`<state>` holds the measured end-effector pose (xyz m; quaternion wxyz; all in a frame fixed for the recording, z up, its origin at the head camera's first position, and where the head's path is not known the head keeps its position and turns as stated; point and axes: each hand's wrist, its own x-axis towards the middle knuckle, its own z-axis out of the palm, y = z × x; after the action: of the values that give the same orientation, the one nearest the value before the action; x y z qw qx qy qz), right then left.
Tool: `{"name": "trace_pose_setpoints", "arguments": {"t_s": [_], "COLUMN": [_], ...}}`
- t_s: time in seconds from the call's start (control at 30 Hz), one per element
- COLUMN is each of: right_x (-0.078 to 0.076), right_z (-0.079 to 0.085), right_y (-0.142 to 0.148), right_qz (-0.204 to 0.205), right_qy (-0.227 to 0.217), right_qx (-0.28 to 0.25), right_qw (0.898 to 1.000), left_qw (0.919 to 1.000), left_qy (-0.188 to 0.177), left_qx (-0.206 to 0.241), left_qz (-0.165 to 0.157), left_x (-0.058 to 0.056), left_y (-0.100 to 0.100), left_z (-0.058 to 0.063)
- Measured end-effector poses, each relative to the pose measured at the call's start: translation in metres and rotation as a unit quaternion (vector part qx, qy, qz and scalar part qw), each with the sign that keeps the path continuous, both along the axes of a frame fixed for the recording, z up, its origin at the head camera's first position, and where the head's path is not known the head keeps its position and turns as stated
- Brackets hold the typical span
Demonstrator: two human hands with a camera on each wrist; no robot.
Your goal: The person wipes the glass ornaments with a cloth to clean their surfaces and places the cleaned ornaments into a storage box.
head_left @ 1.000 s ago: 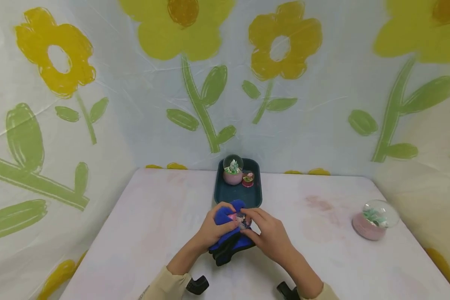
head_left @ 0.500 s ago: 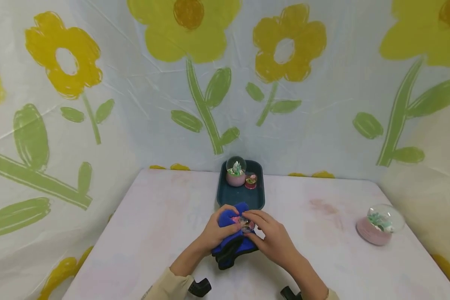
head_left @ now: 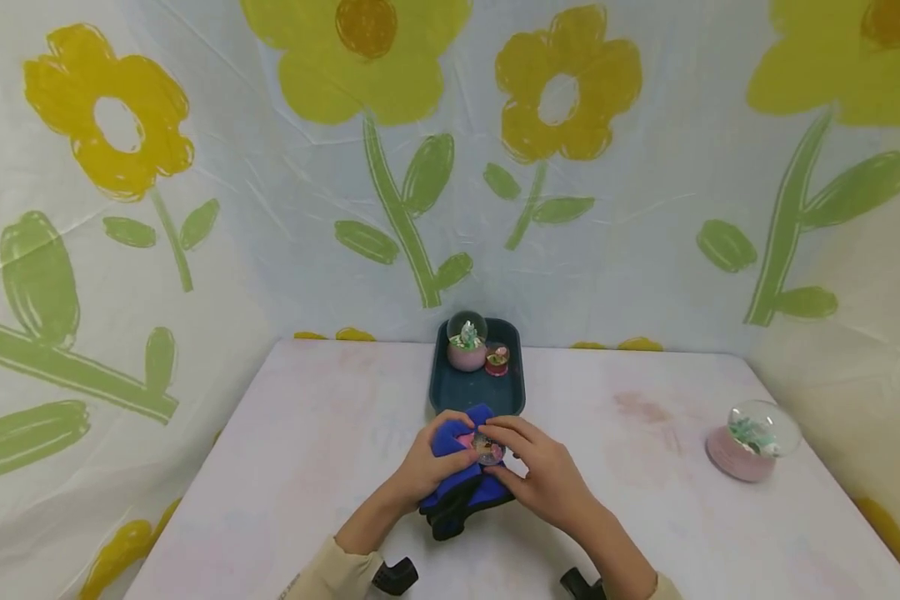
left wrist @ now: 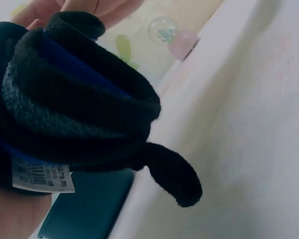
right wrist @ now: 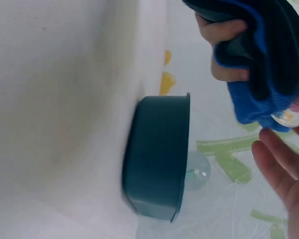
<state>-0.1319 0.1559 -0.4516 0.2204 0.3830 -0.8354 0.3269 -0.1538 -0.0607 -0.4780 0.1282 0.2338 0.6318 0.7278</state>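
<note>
A blue cloth with dark edging [head_left: 465, 492] is bunched in my left hand [head_left: 426, 462], wrapped round the pink base of a small snow globe [head_left: 488, 449]. The globe's clear dome sticks out of the cloth to the right. My right hand [head_left: 546, 479] pinches this dome between fingertips above and thumb below. In the left wrist view, folds of the cloth [left wrist: 79, 94] with a white label [left wrist: 42, 175] hide most of the left hand. The right wrist view shows the dome [right wrist: 290, 118] at the cloth's edge, near the right fingers.
Behind the hands stands a dark teal tray [head_left: 468, 392], holding a larger pink-based snow globe [head_left: 467, 354] and a small red-based one [head_left: 497, 360]. Another large pink-based snow globe [head_left: 746, 446] is on the white table [head_left: 330, 433] at the right.
The small globe has turned within the hands, so different parts of its inside show through the dome. Both hands stay in nearly the same place; the head view shifts slightly.
</note>
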Motion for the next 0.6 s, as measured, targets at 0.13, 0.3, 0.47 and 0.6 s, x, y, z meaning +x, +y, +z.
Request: {"name": "trace_pose_setpoints", "arguments": {"t_s": [0.13,0.3,0.47,0.6], "right_x": [0.001,0.002,0.005,0.006], "right_z": [-0.001,-0.004,-0.006,-0.008], "right_y": [-0.002,-0.002,0.003,0.003], "right_qz": [-0.019,-0.056,-0.027,-0.008], "right_qy": [0.022,0.008,-0.004,0.009], "right_qx": [0.035,0.046,0.026,0.022], "right_qw": [0.999,0.997,0.999,1.000], "left_qw": [1.0000,1.0000,1.0000,0.9999], "left_qy": [0.004,-0.004,-0.007,-0.003], "left_qx": [-0.007,-0.006,-0.001,0.012], "left_qz": [-0.003,-0.002,-0.005,-0.004], "left_x": [0.001,0.004,0.004,0.004], "left_y": [0.000,0.001,0.002,0.004], "left_z": [0.006,0.006,-0.002,-0.006]}}
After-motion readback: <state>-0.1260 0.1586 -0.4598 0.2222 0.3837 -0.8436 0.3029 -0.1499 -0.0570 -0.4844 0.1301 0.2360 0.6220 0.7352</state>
